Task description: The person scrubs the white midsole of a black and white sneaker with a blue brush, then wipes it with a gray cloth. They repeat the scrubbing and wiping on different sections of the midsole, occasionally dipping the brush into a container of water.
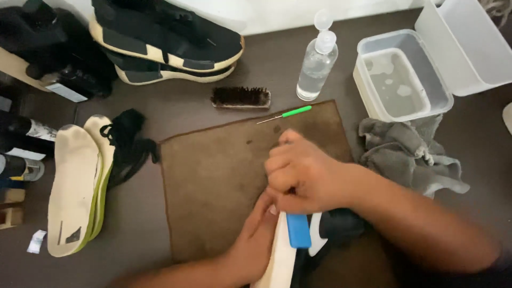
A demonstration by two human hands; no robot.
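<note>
Shoe [288, 250] steadied by my left hand [256, 245]; my right hand [304, 173], fisted on something hidden, could slip toward those fingers.

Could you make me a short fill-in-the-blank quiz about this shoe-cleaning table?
1. The wooden brush has dark ____.
2. The thin pick has a ____ handle.
3. The two insoles lie to the ____ of the brown cloth.
4. The right hand and left hand are over the ____ cloth.

Answers: bristles; green; left; brown
</note>
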